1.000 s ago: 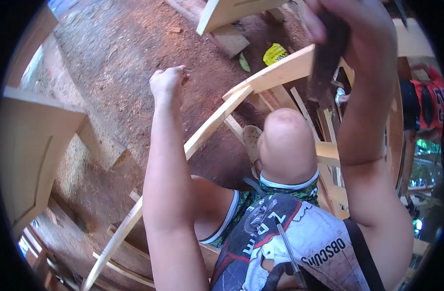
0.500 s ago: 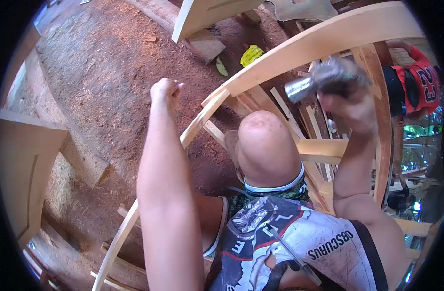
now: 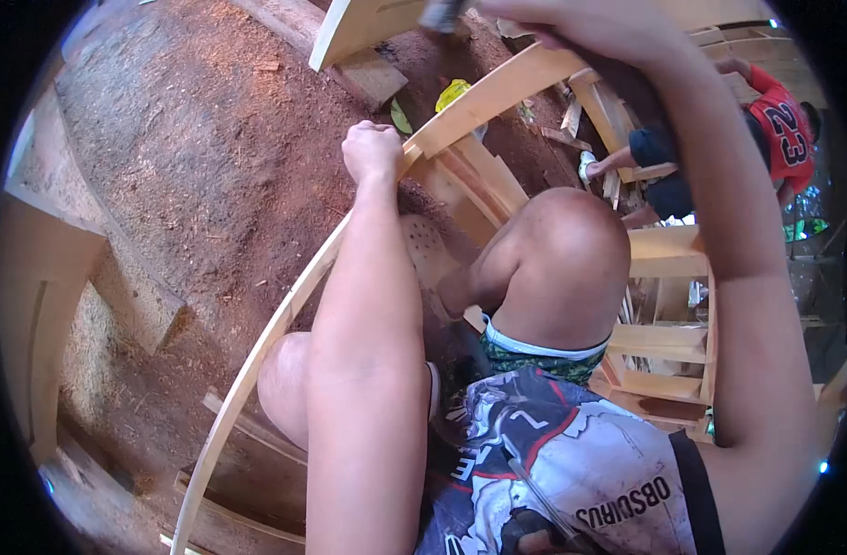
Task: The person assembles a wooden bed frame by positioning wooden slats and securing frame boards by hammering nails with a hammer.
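Observation:
My left hand [image 3: 373, 153] is closed and held at the joint of the curved wooden strips [image 3: 414, 155]; whatever its fingers pinch is too small or hidden to name. Raised at the top of the view, my right hand [image 3: 571, 23] is wrapped round a hammer, whose grey metal head [image 3: 440, 14] shows blurred at the top edge. Below my left hand, the long thin curved strip [image 3: 257, 365] runs down beside my left forearm. A wider curved board [image 3: 507, 92] rises from the joint toward the upper right.
A person in a red shirt [image 3: 782, 129] bends over at the right. Wooden frame pieces [image 3: 664, 342] stand beside my knee. A yellow wrapper [image 3: 451, 94] and green leaf [image 3: 400, 117] lie on the reddish dirt [image 3: 202, 166]. Large panels [image 3: 44, 314] stand at the left.
My left hand has moved right and down onto the strip joint. My right hand, still holding the hammer, has swung down, then back up. The view has shifted, showing more of the person in red.

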`<action>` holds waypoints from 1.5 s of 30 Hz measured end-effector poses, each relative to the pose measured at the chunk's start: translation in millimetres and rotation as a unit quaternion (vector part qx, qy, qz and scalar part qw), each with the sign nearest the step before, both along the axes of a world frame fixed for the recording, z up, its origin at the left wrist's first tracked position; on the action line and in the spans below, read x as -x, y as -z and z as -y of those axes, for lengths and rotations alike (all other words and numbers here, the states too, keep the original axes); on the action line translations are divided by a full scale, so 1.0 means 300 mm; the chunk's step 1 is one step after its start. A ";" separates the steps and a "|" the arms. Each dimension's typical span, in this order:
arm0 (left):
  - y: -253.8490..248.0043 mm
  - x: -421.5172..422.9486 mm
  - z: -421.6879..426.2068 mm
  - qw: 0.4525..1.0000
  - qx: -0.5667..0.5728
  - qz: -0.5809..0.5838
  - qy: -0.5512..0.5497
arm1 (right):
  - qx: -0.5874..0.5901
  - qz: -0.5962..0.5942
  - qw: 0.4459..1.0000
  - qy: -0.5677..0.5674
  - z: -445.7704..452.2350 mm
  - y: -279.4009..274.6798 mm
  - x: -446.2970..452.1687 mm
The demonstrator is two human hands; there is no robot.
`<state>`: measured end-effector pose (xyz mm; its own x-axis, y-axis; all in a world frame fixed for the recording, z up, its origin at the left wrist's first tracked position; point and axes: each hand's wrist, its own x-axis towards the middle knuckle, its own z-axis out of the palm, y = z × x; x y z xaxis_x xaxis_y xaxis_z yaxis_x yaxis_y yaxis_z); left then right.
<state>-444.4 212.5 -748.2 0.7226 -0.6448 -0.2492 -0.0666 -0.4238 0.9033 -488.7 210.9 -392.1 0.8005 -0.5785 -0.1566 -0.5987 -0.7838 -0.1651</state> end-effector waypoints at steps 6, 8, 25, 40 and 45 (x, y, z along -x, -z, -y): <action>-0.053 0.064 -0.082 0.993 -0.020 0.086 0.084 | -0.054 -0.014 0.998 0.009 0.160 0.342 -0.186; -0.092 0.060 -0.093 0.988 -0.036 0.092 0.122 | -0.086 -0.072 0.993 0.048 0.195 0.438 -0.256; -0.049 -0.092 -0.236 0.943 0.060 -0.125 -0.303 | 0.085 -0.307 0.822 -0.472 0.434 1.171 -0.844; -0.672 -0.436 -0.344 0.820 0.143 -0.348 -0.431 | -0.765 -0.042 0.643 -0.002 0.229 0.473 -0.580; -0.705 -0.491 -0.364 0.875 0.101 -0.190 -0.434 | -0.758 -0.183 0.621 0.079 0.247 0.576 -0.733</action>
